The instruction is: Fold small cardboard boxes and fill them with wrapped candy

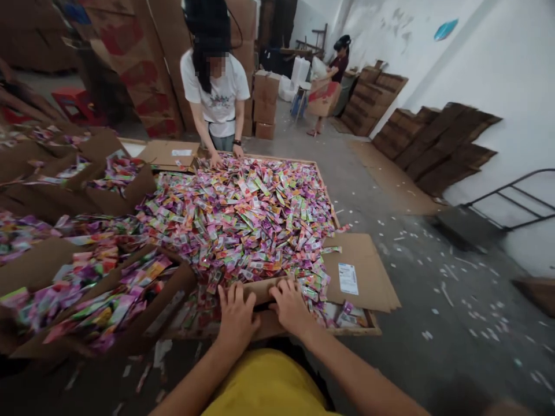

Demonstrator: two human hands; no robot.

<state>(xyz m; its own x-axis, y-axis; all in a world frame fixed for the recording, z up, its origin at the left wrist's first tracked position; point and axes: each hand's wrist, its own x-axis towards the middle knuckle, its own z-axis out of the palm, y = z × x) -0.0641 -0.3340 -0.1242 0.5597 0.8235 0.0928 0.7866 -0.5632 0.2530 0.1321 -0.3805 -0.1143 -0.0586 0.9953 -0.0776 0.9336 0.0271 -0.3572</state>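
Note:
A big heap of small colourful packets (243, 219) covers a low wooden tray (373, 330) on the floor. At its near edge lies a strip of brown cardboard (260, 287). My left hand (236, 315) rests on the cardboard with its fingers spread flat. My right hand (289, 305) sits beside it, fingers curled over the cardboard's edge. Both hands touch the near fringe of the packet heap.
Open cardboard boxes (108, 300) filled with packets stand at left. A flattened box with a label (359, 274) lies right of the heap. A person in a white shirt (214, 92) bends over the far side. Another person (336, 66) stands by stacked cartons. A metal trolley (498, 214) stands at right.

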